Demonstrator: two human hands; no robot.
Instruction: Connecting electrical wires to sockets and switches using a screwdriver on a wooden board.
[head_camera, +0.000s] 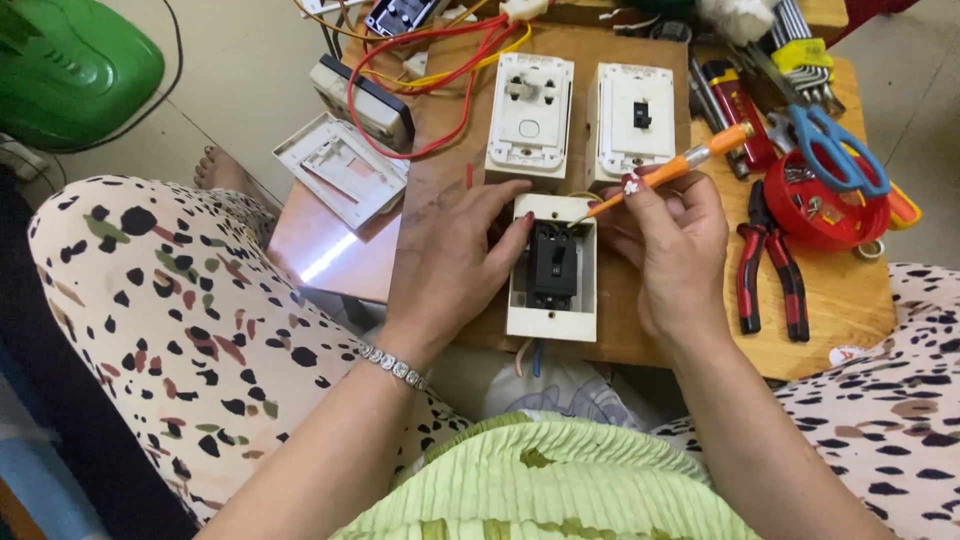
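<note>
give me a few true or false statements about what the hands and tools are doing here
1. The right hand holds an orange-handled screwdriver with its tip at the top of the cream switch box. True.
2. The left hand is lifted clear of the switch box. False: it rests against the box's left side.
3. The blue-handled scissors lie over the red bowl. True.
4. The red-and-black pliers are in the left hand. False: they lie on the wooden board, right of the right hand.
5. Two white switch plates sit on the board beyond the box. True.
</note>
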